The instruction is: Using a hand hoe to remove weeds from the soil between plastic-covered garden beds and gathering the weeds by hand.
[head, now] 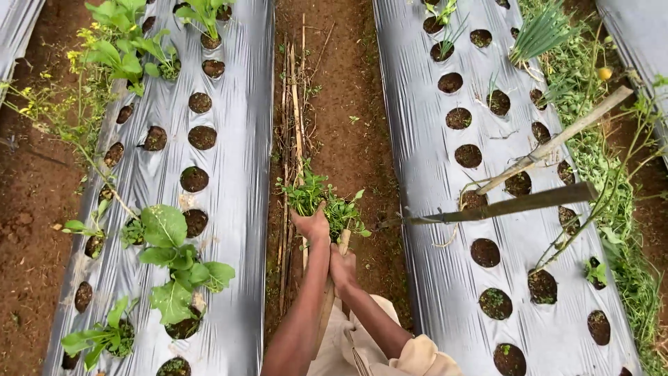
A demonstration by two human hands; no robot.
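My left hand (311,224) is closed around a bunch of small green leafy plants (314,195), held over the soil furrow (348,104) between two beds. Just below it, my right hand (342,268) grips a pale wooden handle (344,241) that runs down along my forearm; its lower end is hidden behind my arm. Both hands are close together above the furrow.
Silver plastic mulch with round planting holes covers the left bed (236,139) and the right bed (417,104). Leafy green plants (170,257) grow in the left bed. A long dark flat tool (515,205) and a wooden stick (563,136) lie across the right bed. Dry stalks (296,111) lie in the furrow.
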